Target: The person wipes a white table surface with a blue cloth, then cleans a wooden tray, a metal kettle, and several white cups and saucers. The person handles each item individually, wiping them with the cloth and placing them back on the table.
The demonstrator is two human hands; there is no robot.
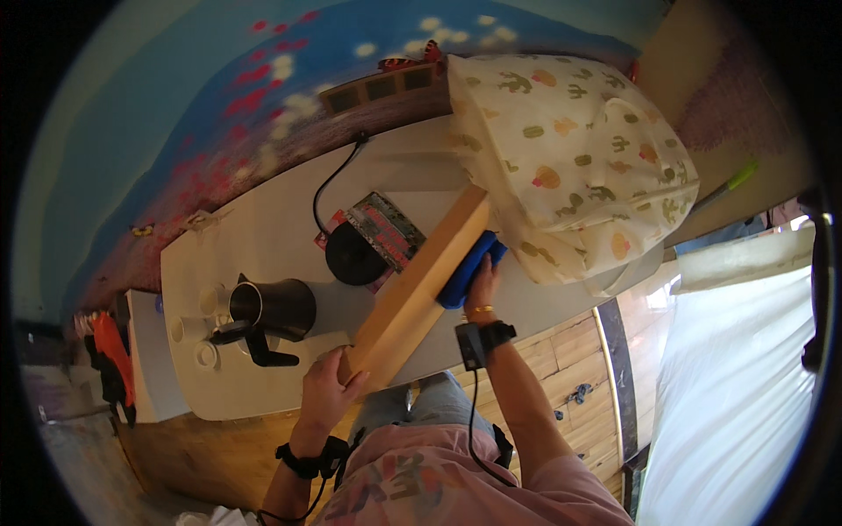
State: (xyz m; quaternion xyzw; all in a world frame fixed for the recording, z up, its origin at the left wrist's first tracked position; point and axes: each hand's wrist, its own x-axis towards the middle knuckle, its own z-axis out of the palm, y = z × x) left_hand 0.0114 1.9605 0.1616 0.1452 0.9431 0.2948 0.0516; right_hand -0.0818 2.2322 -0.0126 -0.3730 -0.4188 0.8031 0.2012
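Note:
A long light-brown wooden box (pixel 412 294) slants over the table, its near end towards me and its far end by the patterned bag. My left hand (pixel 329 392) grips the near end, thumb over the edge. In my right hand (pixel 483 289) is a folded blue cloth (pixel 471 270), pressed against the box's right side. Just left of the box lie a black round base (pixel 353 254) with a cord and a flat printed packet (pixel 386 230). The box hides part of what lies behind it.
On the white table (pixel 263 206), a dark kettle (pixel 274 311) stands at the left beside several white cups (pixel 189 330). A large cactus-print bag (pixel 570 167) fills the back right. White curtain fabric (pixel 728 368) hangs at the right, over a wooden floor (pixel 570 377).

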